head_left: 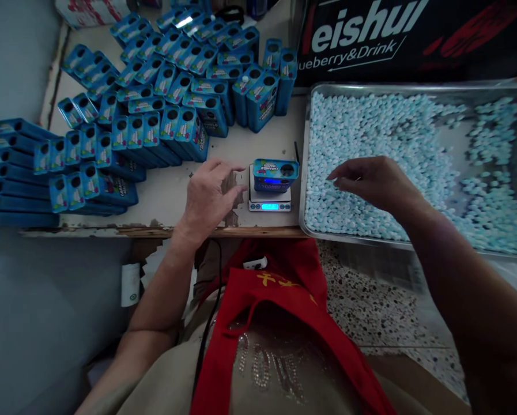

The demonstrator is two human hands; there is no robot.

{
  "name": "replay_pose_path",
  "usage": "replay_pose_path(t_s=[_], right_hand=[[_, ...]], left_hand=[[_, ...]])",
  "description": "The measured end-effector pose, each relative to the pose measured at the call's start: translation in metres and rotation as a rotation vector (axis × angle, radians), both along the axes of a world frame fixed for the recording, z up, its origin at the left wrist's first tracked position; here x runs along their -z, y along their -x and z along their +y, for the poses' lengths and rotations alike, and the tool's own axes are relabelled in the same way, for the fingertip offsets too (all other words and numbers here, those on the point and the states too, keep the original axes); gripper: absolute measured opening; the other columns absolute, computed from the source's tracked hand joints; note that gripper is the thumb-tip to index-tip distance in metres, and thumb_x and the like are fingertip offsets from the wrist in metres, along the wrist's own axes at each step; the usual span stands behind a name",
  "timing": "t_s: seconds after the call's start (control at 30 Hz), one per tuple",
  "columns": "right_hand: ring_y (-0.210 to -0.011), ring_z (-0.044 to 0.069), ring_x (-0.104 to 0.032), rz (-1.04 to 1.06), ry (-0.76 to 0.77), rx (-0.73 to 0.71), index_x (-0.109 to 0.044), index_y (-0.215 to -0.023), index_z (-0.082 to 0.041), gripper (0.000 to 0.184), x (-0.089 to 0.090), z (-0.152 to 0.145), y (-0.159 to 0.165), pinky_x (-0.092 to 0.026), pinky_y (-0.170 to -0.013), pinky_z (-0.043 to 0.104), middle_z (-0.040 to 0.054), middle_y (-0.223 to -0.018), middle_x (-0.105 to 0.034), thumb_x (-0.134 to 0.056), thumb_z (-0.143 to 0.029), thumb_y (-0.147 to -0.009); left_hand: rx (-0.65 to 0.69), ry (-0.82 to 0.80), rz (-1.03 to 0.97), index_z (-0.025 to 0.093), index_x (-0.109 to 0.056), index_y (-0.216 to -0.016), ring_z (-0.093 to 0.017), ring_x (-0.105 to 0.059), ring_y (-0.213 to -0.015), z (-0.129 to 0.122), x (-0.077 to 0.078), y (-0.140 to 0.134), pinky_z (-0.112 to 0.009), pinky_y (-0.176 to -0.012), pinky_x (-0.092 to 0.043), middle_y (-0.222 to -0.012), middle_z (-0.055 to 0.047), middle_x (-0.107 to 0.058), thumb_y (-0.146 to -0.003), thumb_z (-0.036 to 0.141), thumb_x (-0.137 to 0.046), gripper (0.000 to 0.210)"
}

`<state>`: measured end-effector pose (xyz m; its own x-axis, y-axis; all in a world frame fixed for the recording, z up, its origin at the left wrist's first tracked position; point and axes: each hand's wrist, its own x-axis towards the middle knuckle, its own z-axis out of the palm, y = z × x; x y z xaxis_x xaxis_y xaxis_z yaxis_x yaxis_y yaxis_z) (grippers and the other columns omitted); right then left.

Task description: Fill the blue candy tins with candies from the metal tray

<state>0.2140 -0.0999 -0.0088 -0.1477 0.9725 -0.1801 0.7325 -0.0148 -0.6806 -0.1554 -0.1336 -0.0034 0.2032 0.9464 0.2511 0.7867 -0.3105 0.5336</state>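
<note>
A blue candy tin [276, 168] with a round dark hole in its top stands on a small digital scale [258, 206], whose display glows blue. Just left of it, my left hand [208, 193] is open, thumb and forefinger apart and pointing at the tin without touching it. My right hand [373, 180] hovers over a metal tray [304, 173] spread with small pale-blue and white candies [348, 138]. Its thumb and fingertips are pinched together; whatever lies between them is too small to make out.
Many similar blue tins [167, 80] stand in rows at the back left, and more lie stacked [16, 173] at the far left. Behind the tray is a black printed box [370, 46]. The worn wooden table edge [258, 231] runs in front of my red apron [279, 276].
</note>
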Motion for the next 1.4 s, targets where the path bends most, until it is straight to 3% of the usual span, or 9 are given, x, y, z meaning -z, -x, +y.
replay_pose_path(t_s=[0.23,0.4,0.63,0.77,0.9,1.0,1.17,1.27,1.4], right_hand=[[-0.074,0.023,-0.076,0.408,-0.052,0.057,-0.086,-0.094,-0.025,0.028,-0.033,0.009,0.040,-0.066,-0.073,0.040,0.0051,-0.088,-0.083,-0.097,-0.044,-0.077],[-0.079,0.024,-0.079,0.229,-0.174,-0.099,-0.090,-0.100,-0.027,0.011,-0.057,0.012,0.078,-0.067,-0.076,0.040,0.0039,-0.089,-0.085,-0.088,-0.031,-0.090],[-0.082,0.025,-0.080,0.011,-0.227,-0.237,-0.093,-0.124,-0.029,0.031,-0.071,0.008,0.092,-0.068,-0.082,0.041,0.0049,-0.097,-0.088,-0.085,-0.030,-0.094],[-0.081,0.027,-0.080,-0.026,-0.290,-0.156,-0.092,-0.127,-0.029,0.036,-0.065,0.024,0.070,-0.068,-0.084,0.043,0.0046,-0.096,-0.088,-0.079,-0.026,-0.094],[-0.093,0.035,-0.082,-0.463,-0.237,-0.173,-0.093,-0.108,-0.028,0.026,-0.047,0.058,0.053,-0.065,-0.087,0.048,0.0085,-0.097,-0.088,-0.083,-0.020,-0.085],[-0.099,0.037,-0.081,-0.563,-0.265,-0.171,-0.092,-0.105,-0.027,0.016,-0.038,0.084,0.075,-0.063,-0.084,0.047,0.0115,-0.100,-0.088,-0.079,-0.029,-0.096],[-0.119,0.034,-0.078,-0.529,-0.451,-0.206,-0.081,-0.143,-0.024,0.043,-0.035,0.134,0.139,-0.060,-0.092,0.043,0.0146,-0.141,-0.082,-0.064,-0.017,-0.104],[-0.120,0.035,-0.076,-0.608,-0.420,-0.274,-0.083,-0.136,-0.023,0.033,-0.032,0.160,0.151,-0.058,-0.093,0.043,0.0163,-0.150,-0.077,-0.068,-0.022,-0.106],[-0.118,0.034,-0.074,-0.605,-0.416,-0.308,-0.087,-0.116,-0.027,0.016,-0.036,0.161,0.140,-0.057,-0.097,0.045,0.0114,-0.136,-0.083,-0.077,-0.037,-0.107]], left_hand=[[0.018,-0.039,-0.047,0.024,-0.086,-0.124,-0.030,-0.080,-0.117,0.002,0.005,-0.002,-0.043,-0.110,-0.065,-0.123,-0.007,-0.084,-0.089,0.014,-0.092,0.036],[0.009,-0.053,-0.077,0.026,-0.087,-0.119,-0.029,-0.080,-0.112,-0.001,0.008,0.007,-0.042,-0.106,-0.066,-0.119,-0.006,-0.084,-0.089,0.013,-0.092,0.033],[0.015,-0.051,-0.111,0.026,-0.085,-0.120,-0.028,-0.079,-0.115,0.009,0.004,0.009,-0.042,-0.108,-0.066,-0.122,-0.005,-0.084,-0.088,0.015,-0.098,0.036],[0.114,-0.077,-0.056,0.024,-0.083,-0.129,-0.030,-0.078,-0.124,0.020,-0.007,-0.014,-0.046,-0.115,-0.065,-0.128,-0.007,-0.082,-0.088,0.021,-0.102,0.045],[0.213,-0.075,0.113,0.021,-0.076,-0.146,-0.032,-0.074,-0.136,0.019,-0.019,-0.036,-0.048,-0.122,-0.063,-0.141,-0.008,-0.078,-0.097,0.020,-0.093,0.052],[0.201,-0.051,0.178,0.020,-0.071,-0.152,-0.035,-0.072,-0.139,0.014,-0.020,-0.039,-0.049,-0.122,-0.064,-0.147,-0.012,-0.076,-0.099,0.022,-0.092,0.057],[0.194,-0.029,0.134,0.022,-0.067,-0.155,-0.038,-0.071,-0.137,0.019,-0.012,-0.023,-0.055,-0.120,-0.062,-0.145,-0.014,-0.075,-0.088,0.019,-0.101,0.075],[0.197,-0.040,0.083,0.025,-0.067,-0.154,-0.037,-0.069,-0.139,0.026,-0.009,-0.013,-0.054,-0.124,-0.058,-0.148,-0.012,-0.073,-0.085,0.014,-0.100,0.078],[0.247,-0.017,0.074,0.024,-0.069,-0.153,-0.038,-0.069,-0.138,0.035,-0.010,-0.018,-0.053,-0.123,-0.057,-0.146,-0.011,-0.073,-0.084,0.015,-0.100,0.076]])
